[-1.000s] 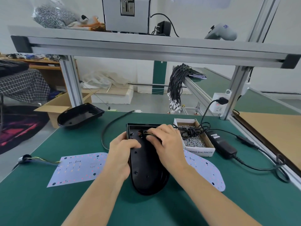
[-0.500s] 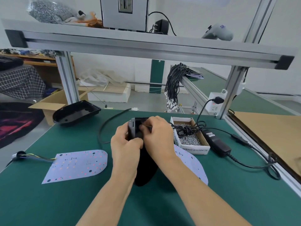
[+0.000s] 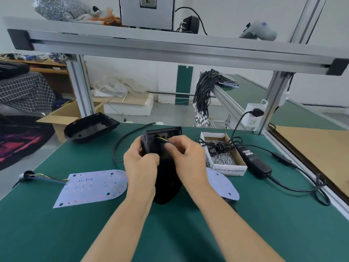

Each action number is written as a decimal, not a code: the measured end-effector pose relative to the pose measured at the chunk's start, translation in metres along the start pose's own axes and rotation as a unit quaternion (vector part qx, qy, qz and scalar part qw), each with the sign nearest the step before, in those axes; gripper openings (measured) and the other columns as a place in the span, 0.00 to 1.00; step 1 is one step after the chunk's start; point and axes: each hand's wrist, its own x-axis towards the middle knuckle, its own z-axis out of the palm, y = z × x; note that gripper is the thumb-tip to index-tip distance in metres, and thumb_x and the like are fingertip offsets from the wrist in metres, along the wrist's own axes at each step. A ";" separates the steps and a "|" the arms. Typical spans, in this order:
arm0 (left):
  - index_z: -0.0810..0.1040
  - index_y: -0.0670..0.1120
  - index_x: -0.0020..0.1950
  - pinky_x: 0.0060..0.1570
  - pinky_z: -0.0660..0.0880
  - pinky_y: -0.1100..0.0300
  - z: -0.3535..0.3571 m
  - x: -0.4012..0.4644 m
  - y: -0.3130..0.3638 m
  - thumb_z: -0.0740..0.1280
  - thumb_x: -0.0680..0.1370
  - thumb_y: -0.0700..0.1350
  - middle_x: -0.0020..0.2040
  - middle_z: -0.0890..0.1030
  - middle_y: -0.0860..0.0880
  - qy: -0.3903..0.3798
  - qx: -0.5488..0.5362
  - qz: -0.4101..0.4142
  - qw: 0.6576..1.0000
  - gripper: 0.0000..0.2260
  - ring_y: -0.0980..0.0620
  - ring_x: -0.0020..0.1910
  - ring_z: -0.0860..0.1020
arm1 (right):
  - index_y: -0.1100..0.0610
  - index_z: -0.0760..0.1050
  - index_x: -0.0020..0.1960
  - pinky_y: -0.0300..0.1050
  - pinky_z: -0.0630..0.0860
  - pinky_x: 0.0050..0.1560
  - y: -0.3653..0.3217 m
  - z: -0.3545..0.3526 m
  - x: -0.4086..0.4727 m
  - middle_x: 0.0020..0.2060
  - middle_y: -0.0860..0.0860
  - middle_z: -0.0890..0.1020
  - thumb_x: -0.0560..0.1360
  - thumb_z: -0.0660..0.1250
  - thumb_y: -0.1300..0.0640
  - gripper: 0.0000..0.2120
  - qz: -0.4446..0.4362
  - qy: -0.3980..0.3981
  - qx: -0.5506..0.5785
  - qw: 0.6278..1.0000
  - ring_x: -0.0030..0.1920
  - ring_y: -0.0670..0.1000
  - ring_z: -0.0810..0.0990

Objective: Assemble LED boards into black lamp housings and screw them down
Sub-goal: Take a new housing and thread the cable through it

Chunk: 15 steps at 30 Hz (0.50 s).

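Note:
A black lamp housing [image 3: 166,178] stands tilted up on its rounded end at the middle of the green mat. My left hand [image 3: 140,163] grips its left upper edge. My right hand [image 3: 187,157] pinches thin coloured wires [image 3: 164,139] at a hole near the housing's top. Those wires seem to belong to the white LED board [image 3: 222,184] lying under my right wrist, partly hidden. A second LED board [image 3: 92,186] with a wire lead lies flat to the left. Another empty black housing [image 3: 90,127] sits at the mat's far left corner.
A cardboard box of small screws [image 3: 222,156] stands to the right, with a coiled black cable on it. A power adapter [image 3: 255,163] and its cord run along the right side. An aluminium frame beam [image 3: 170,48] crosses overhead. A loose black cable [image 3: 124,140] curves behind the housing.
The housing has been lifted from lying flat to standing tilted on its rounded end. Both hands moved up to its top edge, and the right fingers now pinch the wires.

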 end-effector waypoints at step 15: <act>0.81 0.59 0.42 0.29 0.67 0.68 0.004 0.000 0.000 0.58 0.54 0.33 0.46 0.74 0.46 -0.055 0.008 0.036 0.998 0.27 0.56 0.36 0.72 | 0.61 0.81 0.42 0.55 0.74 0.45 -0.008 0.018 0.005 0.39 0.54 0.80 0.73 0.69 0.63 0.03 -0.068 0.083 -0.035 0.994 0.41 0.55 0.78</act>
